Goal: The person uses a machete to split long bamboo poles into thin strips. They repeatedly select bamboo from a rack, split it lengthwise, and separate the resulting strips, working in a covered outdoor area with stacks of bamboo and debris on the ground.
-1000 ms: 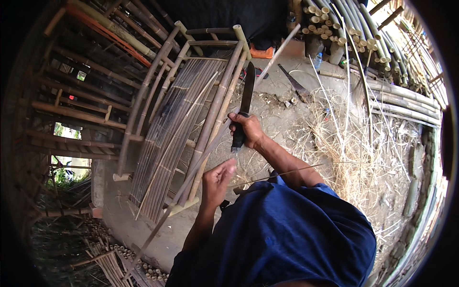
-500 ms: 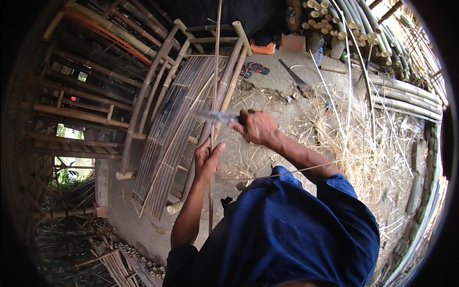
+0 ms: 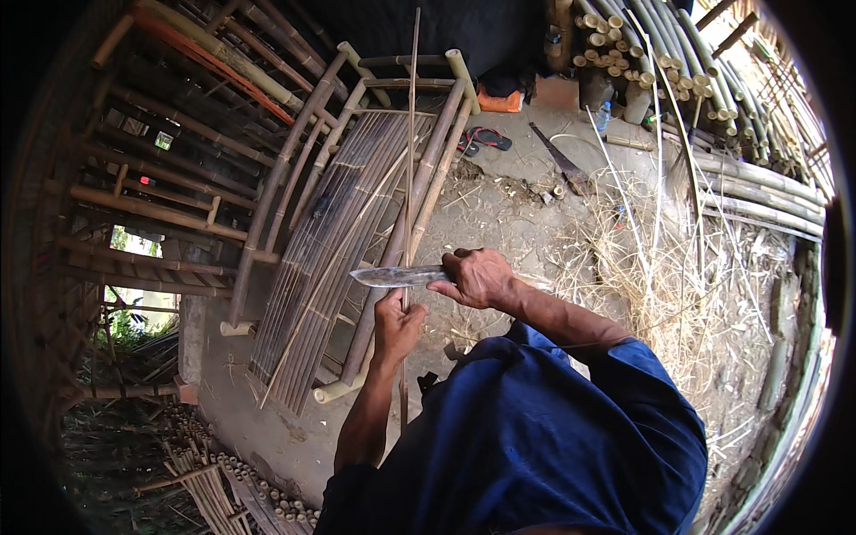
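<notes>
My right hand (image 3: 481, 278) is wrapped round the handle of a knife (image 3: 392, 277), whose long, worn blade points left. The blade lies across a long, thin bamboo strip (image 3: 412, 169) that runs away from my body. Just below the blade, my left hand (image 3: 398, 328) is closed round the same strip, thumb uppermost. The strip's near end passes beside my dark blue shirt. Beyond my hands and to the left stands a bamboo bench (image 3: 330, 259) with a slatted top, and the far part of the strip passes above it.
Bamboo shavings (image 3: 646, 267) litter the floor at right. A saw-like blade (image 3: 557, 159), flip-flops (image 3: 486, 140), an orange bag (image 3: 499, 100) and a water bottle (image 3: 603, 118) lie farther off. Stacked bamboo poles (image 3: 615, 40) fill the far right; a bamboo frame (image 3: 169, 187) stands at left.
The knife has come nearer to my body along the strip, and its blade is no longer smeared by motion. My left hand has shifted slightly nearer and right, still gripping the strip.
</notes>
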`<state>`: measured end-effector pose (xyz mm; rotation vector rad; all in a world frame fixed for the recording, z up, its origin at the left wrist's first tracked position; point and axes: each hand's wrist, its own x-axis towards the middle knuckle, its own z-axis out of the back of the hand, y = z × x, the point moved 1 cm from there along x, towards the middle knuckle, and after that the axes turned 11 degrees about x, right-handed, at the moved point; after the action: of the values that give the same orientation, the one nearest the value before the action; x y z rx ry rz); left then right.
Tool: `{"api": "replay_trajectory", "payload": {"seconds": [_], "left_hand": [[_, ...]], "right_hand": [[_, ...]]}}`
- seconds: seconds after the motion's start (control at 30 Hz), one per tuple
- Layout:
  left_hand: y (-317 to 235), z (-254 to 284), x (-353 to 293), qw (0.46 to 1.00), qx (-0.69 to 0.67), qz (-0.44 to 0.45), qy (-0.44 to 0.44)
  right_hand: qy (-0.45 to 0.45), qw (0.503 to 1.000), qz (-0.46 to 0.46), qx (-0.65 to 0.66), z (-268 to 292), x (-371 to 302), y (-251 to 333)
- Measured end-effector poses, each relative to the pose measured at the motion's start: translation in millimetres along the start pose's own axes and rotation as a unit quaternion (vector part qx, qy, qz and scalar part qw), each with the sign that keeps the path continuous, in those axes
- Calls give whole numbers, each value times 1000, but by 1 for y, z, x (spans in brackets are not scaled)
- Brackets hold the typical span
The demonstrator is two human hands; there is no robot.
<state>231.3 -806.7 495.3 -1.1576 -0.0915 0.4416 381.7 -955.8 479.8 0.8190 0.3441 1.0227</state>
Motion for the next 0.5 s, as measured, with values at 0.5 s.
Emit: {"api": "replay_trajectory", "payload": {"seconds": [0.5], "left_hand": [[-13, 35, -104, 987, 116, 20, 106]], "right_hand": [[-74, 747, -209, 626, 91, 88, -101]]}}
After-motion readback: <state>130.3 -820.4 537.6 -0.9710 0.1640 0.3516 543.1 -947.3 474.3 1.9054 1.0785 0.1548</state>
